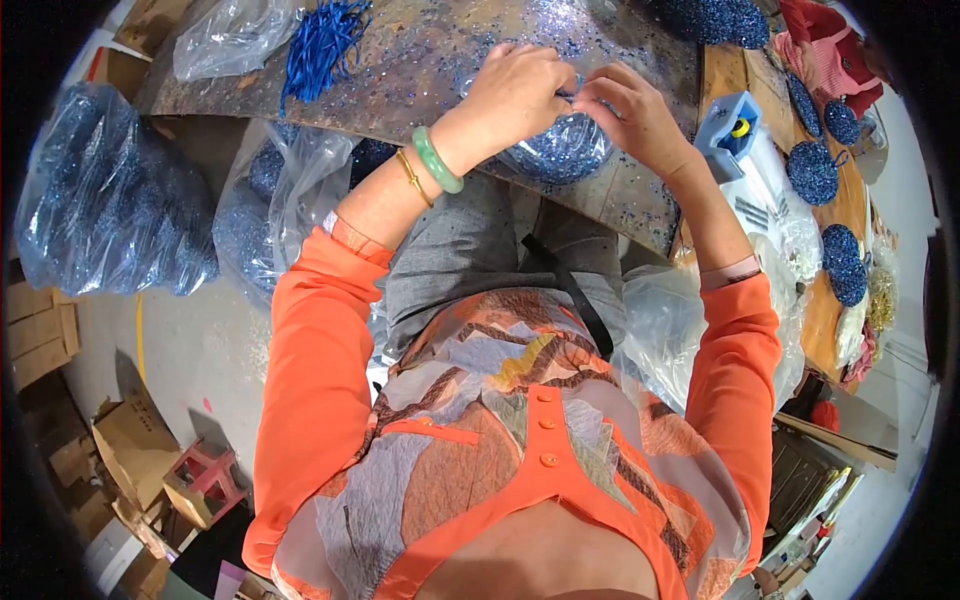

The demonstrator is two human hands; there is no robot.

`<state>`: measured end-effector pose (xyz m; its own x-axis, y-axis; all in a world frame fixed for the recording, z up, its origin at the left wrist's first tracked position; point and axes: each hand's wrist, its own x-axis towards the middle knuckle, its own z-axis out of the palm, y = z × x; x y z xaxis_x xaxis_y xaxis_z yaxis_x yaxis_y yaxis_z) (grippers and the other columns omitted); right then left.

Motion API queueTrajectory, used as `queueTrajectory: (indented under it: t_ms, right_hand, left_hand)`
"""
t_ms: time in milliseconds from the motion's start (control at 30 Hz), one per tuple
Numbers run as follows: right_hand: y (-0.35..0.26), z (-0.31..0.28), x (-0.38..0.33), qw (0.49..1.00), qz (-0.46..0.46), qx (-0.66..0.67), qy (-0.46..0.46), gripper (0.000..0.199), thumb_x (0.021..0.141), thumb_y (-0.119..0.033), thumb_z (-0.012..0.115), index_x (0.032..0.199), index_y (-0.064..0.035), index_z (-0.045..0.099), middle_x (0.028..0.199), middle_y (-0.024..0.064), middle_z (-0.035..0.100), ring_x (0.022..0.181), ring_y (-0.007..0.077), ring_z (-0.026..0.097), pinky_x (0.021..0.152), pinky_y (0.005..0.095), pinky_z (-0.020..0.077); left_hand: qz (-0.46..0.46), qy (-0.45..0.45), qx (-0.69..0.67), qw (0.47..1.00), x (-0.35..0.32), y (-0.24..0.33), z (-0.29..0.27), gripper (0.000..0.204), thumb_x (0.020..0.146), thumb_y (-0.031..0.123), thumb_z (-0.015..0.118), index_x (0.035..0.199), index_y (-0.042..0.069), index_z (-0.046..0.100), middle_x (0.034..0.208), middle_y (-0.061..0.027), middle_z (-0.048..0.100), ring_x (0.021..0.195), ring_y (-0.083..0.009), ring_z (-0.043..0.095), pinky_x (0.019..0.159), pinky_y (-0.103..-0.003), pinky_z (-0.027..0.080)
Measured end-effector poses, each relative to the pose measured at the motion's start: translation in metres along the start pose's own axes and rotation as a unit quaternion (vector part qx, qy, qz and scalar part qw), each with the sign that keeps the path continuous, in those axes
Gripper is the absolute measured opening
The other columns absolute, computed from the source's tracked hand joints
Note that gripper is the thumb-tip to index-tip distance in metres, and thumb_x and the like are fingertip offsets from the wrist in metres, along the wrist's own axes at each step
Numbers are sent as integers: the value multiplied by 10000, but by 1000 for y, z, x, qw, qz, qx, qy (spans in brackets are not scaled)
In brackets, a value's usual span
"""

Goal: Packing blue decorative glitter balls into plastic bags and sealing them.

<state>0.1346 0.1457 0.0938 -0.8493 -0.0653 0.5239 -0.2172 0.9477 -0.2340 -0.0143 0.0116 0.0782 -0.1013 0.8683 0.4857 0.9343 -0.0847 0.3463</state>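
A blue glitter ball (560,158) with a shiny, clear-plastic-like surface sits at the table's near edge, in front of my lap. Just over its top, my left hand (518,98) and my right hand (637,118) meet with fingertips pinched close together. Whatever lies between the fingers is too small and covered to make out. On my left wrist are a green bangle (437,160) and a thin gold-coloured bracelet (412,180). A bundle of blue ribbons (322,50) rests on the table to the left of my hands.
Loose blue glitter covers the worn table (420,70). Filled plastic bags (110,200) of blue balls hang or stand at left. To the right are a light-blue holder (727,128), a clear plastic bag (665,325) and several glitter balls (812,172). Another person's red clothing (835,60) shows far right.
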Motion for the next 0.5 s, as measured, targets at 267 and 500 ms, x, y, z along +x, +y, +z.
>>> queueTrajectory:
  t_ms: [267,500]
  right_hand:
    - [3,15,-2,999,-24,42,2,170,782,-122,678,934,-59,636,917,98,571,893,295,549,778,368,470]
    - [5,2,-11,998,-47,-30,33,124,779,-139,673,859,-62,617,886,78,565,889,279,545,787,364,464]
  left_hand:
    - [-50,0,-58,997,-3,-2,1,39,750,105,613,765,74,631,791,-94,612,849,-294,596,762,-425,423]
    - [-22,-7,-38,999,6,16,-1,63,747,35,597,786,48,548,802,-106,592,842,-308,579,729,-418,418]
